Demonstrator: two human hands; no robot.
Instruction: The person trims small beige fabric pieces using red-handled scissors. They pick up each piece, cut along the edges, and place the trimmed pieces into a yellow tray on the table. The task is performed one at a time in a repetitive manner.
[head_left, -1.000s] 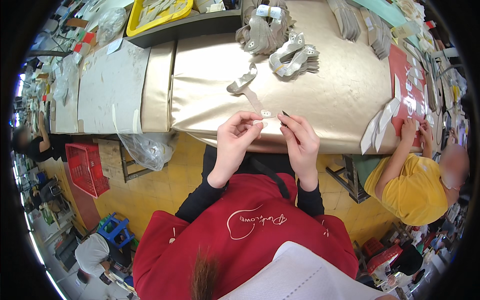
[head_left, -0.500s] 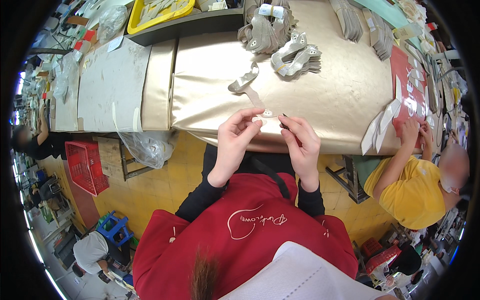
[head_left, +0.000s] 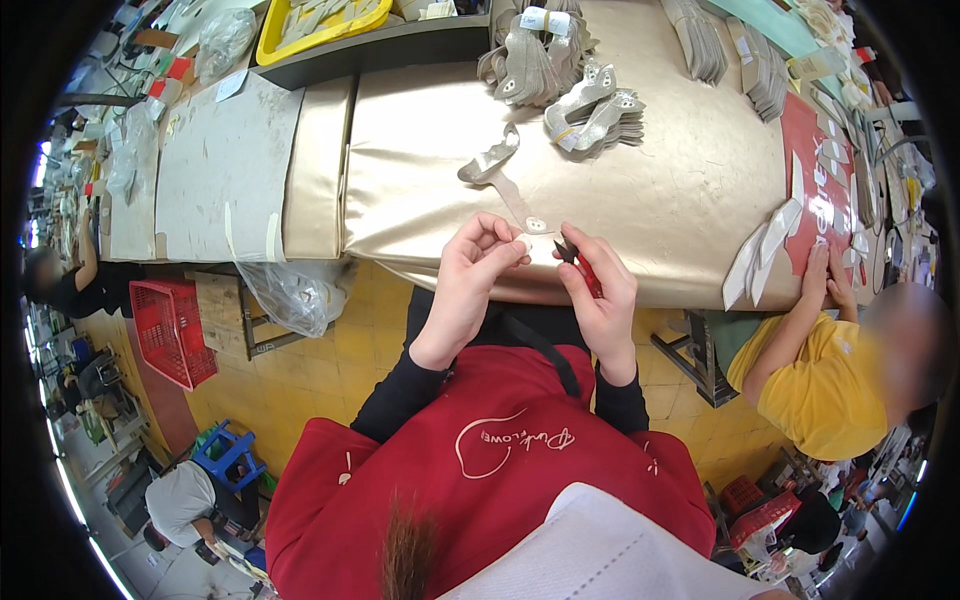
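Observation:
At the table's near edge, my left hand pinches a small white piece between thumb and fingertips. Facing it, my right hand is closed round small thread snips with dark blades and a red handle. The blade tips point toward the white piece, a short gap apart. Just beyond my fingers lies a small pale oval piece with holes. It sits at the near end of a beige strip, which runs up to a curved silvery shoe-upper piece.
Bundled stacks of silvery shoe parts stand farther back. A yellow tray rests in a dark box at the far left. White cut pieces lie at right, near a co-worker in a yellow shirt. A red crate is on the floor.
The red-handled snips have turned in my right hand, so blades and handle show more. My left fingers have curled in closer round the white piece. The co-worker's hands have shifted slightly.

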